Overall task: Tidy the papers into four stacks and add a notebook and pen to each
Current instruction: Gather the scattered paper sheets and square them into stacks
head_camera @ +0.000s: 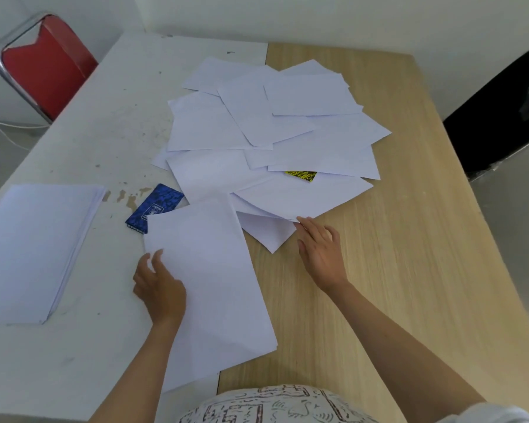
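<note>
A loose heap of white papers [266, 132] covers the table's middle. One neat stack of papers [34, 248] lies at the left. A second stack of white sheets [211, 285] lies in front of me; my left hand [158, 288] rests on its left edge with fingers loosely spread. My right hand [319, 251] reaches with straight fingers to the near edge of the heap, fingertips touching a sheet [303, 196]. A blue notebook [153, 209] lies partly under the near stack. A yellow notebook [301, 175] peeks out from under the heap. No pen is visible.
The table is half white [104, 132] and half light wood [409, 239]. A red chair [46, 65] stands at the far left and a black chair [501, 117] at the right. White walls close behind.
</note>
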